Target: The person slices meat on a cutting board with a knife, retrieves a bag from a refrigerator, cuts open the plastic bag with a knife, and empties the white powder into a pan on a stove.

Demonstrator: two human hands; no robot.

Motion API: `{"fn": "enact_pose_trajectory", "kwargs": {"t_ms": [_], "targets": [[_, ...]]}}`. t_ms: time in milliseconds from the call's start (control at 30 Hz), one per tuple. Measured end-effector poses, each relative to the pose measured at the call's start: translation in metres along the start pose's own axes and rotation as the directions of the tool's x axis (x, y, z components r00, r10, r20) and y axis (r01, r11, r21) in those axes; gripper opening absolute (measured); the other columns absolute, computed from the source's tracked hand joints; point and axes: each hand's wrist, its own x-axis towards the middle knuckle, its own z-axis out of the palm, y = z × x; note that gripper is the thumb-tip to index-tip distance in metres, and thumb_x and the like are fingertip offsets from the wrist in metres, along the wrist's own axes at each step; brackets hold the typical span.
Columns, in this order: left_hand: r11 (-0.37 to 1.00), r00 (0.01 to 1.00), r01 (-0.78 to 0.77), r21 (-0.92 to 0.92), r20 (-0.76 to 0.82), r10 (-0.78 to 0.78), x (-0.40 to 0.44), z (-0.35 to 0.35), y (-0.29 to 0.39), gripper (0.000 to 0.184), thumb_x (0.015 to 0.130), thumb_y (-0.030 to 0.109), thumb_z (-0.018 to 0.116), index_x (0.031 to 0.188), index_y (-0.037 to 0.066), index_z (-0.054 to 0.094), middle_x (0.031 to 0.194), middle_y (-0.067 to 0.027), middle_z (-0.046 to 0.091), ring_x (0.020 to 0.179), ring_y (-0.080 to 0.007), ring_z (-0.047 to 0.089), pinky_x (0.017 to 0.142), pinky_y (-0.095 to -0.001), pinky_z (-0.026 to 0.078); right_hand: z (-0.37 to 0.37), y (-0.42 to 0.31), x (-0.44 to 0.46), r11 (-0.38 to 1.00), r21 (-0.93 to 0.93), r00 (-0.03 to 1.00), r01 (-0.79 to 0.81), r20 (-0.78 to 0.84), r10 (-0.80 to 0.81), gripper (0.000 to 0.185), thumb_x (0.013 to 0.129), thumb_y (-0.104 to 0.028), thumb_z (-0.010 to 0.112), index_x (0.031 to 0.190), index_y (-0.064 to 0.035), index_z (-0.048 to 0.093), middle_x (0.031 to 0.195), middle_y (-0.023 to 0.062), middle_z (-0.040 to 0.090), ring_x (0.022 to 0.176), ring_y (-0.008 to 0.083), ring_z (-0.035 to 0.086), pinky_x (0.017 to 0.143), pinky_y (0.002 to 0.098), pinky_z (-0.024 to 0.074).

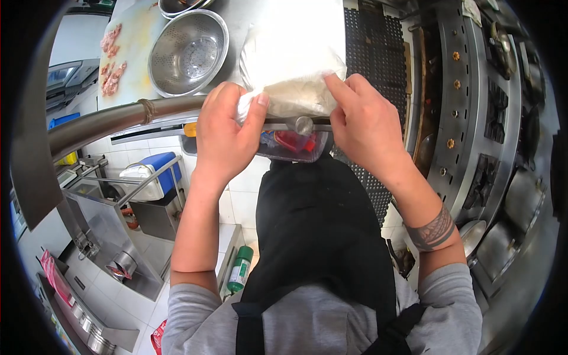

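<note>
A clear plastic bag (pixel 296 97) with pale contents lies at the near edge of the steel worktop, and both of my hands are on it. Its upper part is washed out in bright light. My left hand (pixel 225 133) is closed on the bag's left side, pinching the gathered plastic between thumb and fingers. On the opposite side, my right hand (pixel 370 121) grips the right edge, index finger and thumb on the plastic. Just left of the bag stands a metal colander (pixel 189 53). What exactly fills the bag cannot be made out.
A cutting board (pixel 139 32) at the far left carries pieces of raw meat (pixel 112 77). Below the worktop edge is a clear container (pixel 319 155) with a red item. A metal pipe (pixel 100 123) crosses at left. The stove (pixel 455 118) runs along the right.
</note>
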Motion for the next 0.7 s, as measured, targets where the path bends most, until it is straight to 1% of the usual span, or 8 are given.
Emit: {"fn": "enact_pose_trajectory", "kwargs": {"t_ms": [67, 167, 400, 500, 600, 667, 700], "targets": [[0.999, 1.000, -0.021, 0.033, -0.004, 0.021, 0.000, 0.000, -0.001, 0.030, 0.098, 0.023, 0.069, 0.087, 0.000, 0.054, 0.081, -0.0165, 0.056, 0.079, -0.0361, 0.056, 0.071, -0.0448, 0.044, -0.001, 0.000, 0.002, 0.999, -0.037, 0.999, -0.006, -0.032, 0.005, 0.044, 0.081, 0.000, 0.065, 0.125, -0.0083, 0.068, 0.092, 0.0122, 0.063, 0.082, 0.0317, 0.069, 0.068, 0.0436, 0.0587], [0.999, 1.000, -0.021, 0.033, -0.003, 0.021, -0.001, 0.000, -0.001, 0.031, 0.098, 0.024, 0.069, 0.087, 0.000, 0.054, 0.082, -0.0168, 0.056, 0.079, -0.0365, 0.056, 0.071, -0.0449, 0.044, -0.004, 0.001, 0.003, 0.999, -0.046, 0.997, 0.014, -0.070, -0.018, 0.045, 0.081, -0.001, 0.066, 0.126, -0.0094, 0.068, 0.094, 0.0123, 0.064, 0.083, 0.0312, 0.070, 0.069, 0.0430, 0.0590], [1.000, 1.000, 0.008, 0.001, 0.012, -0.008, -0.003, -0.001, -0.002, 0.032, 0.099, 0.025, 0.069, 0.087, -0.001, 0.054, 0.081, -0.0170, 0.056, 0.079, -0.0369, 0.056, 0.071, -0.0451, 0.044, -0.001, 0.006, 0.000, 1.000, -0.013, 0.997, 0.007, -0.080, -0.008, 0.047, 0.081, -0.001, 0.066, 0.126, -0.0109, 0.069, 0.098, 0.0133, 0.066, 0.086, 0.0310, 0.071, 0.070, 0.0426, 0.0590], [1.000, 1.000, 0.005, -0.001, 0.006, -0.005, -0.003, 0.000, -0.002, 0.032, 0.099, 0.025, 0.068, 0.087, -0.001, 0.054, 0.082, -0.0172, 0.056, 0.079, -0.0370, 0.056, 0.071, -0.0452, 0.044, -0.001, 0.006, 0.000, 1.000, 0.015, 0.995, 0.013, -0.098, -0.012, 0.047, 0.081, -0.001, 0.066, 0.126, -0.0111, 0.070, 0.097, 0.0129, 0.066, 0.086, 0.0318, 0.070, 0.071, 0.0430, 0.0586], [1.000, 1.000, 0.022, 0.004, 0.017, -0.022, -0.004, 0.000, -0.002, 0.031, 0.100, 0.025, 0.068, 0.090, -0.001, 0.056, 0.083, -0.0175, 0.057, 0.080, -0.0373, 0.056, 0.073, -0.0451, 0.045, 0.000, 0.010, 0.001, 0.998, 0.067, 0.997, -0.013, -0.074, 0.018, 0.045, 0.081, -0.001, 0.065, 0.125, -0.0107, 0.071, 0.099, 0.0129, 0.066, 0.086, 0.0326, 0.070, 0.071, 0.0433, 0.0582], [1.000, 1.000, 0.014, -0.016, 0.022, -0.014, -0.003, 0.000, -0.003, 0.028, 0.100, 0.025, 0.067, 0.095, -0.002, 0.058, 0.085, -0.0175, 0.058, 0.083, -0.0373, 0.057, 0.075, -0.0446, 0.046, 0.003, 0.015, 0.001, 0.992, 0.128, 0.996, 0.011, -0.084, 0.000, 0.045, 0.082, -0.001, 0.065, 0.125, -0.0109, 0.071, 0.104, 0.0146, 0.065, 0.083, 0.0333, 0.069, 0.072, 0.0431, 0.0577], [1.000, 1.000, 0.012, -0.015, 0.021, -0.012, -0.003, 0.000, -0.003, 0.028, 0.100, 0.025, 0.067, 0.095, -0.002, 0.058, 0.085, -0.0175, 0.058, 0.083, -0.0373, 0.057, 0.075, -0.0446, 0.046, 0.001, 0.014, 0.000, 0.992, 0.128, 0.996, 0.012, -0.087, -0.001, 0.045, 0.082, -0.001, 0.065, 0.125, -0.0109, 0.071, 0.104, 0.0146, 0.065, 0.083, 0.0333, 0.069, 0.072, 0.0431, 0.0577]]}}
